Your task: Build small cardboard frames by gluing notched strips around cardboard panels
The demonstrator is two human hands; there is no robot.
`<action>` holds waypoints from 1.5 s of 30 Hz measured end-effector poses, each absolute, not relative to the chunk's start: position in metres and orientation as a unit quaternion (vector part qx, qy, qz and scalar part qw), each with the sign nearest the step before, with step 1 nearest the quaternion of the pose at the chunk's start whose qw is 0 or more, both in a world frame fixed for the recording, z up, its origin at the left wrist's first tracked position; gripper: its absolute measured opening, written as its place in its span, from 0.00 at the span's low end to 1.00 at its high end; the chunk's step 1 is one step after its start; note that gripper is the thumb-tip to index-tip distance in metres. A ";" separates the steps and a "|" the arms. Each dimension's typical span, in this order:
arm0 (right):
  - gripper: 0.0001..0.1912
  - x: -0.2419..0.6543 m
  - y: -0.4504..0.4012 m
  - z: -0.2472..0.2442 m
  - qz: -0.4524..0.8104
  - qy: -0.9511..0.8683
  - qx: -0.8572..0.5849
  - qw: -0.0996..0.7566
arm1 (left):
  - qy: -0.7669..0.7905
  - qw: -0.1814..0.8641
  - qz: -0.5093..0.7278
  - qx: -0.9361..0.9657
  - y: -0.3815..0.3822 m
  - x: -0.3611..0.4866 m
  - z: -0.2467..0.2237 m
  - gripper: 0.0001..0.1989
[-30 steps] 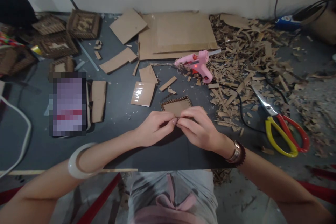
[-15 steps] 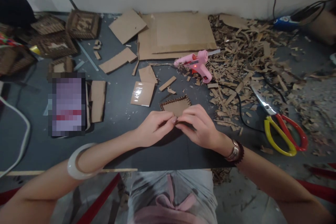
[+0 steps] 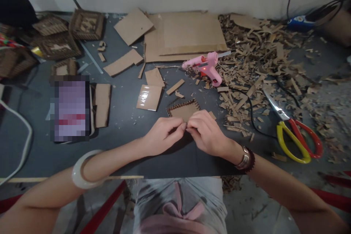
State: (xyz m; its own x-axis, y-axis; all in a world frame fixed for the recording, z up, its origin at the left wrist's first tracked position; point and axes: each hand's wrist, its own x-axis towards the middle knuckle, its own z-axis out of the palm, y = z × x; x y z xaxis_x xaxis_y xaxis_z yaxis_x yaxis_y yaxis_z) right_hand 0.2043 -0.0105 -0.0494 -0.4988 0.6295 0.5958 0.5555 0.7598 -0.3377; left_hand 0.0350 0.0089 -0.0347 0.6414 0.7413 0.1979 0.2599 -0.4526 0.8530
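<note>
My left hand (image 3: 164, 136) and my right hand (image 3: 206, 131) meet above the table's near part, fingertips pinched close together. What they pinch is too small and hidden to name. Just beyond my fingers lies a cardboard piece (image 3: 183, 110) with a corrugated strip standing along its left and far edges; my hands cover its near side. Farther off, a pink glue gun (image 3: 205, 66) rests with a small orange light showing. A square cardboard piece with shiny tape (image 3: 148, 97) lies left of the edged piece.
Scissors (image 3: 287, 124) with red and yellow handles lie at the right, beside heaped cardboard scraps (image 3: 255, 58). Cardboard sheets (image 3: 192, 33) lie at the back, corrugated trays (image 3: 86, 25) at the back left. A phone (image 3: 71, 109) is at the left. A black cord crosses the right side.
My right fingers have curled in closer to my left fingertips. A small cardboard scrap now shows beyond my right hand. The strip seen between my fingers is now mostly hidden.
</note>
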 end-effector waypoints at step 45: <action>0.05 0.209 -0.012 -0.041 0.113 -0.857 -0.334 0.375 | 0.265 0.331 0.334 0.841 0.005 0.033 -0.042 0.15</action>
State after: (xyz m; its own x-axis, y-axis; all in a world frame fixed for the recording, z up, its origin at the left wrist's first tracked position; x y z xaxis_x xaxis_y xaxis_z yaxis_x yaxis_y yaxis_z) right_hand 0.2092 -0.0118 -0.0412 -0.4955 0.6577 0.5673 0.4880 0.7511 -0.4446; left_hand 0.0329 0.0052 -0.0418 0.6356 0.6682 0.3866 0.2251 -0.6394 0.7352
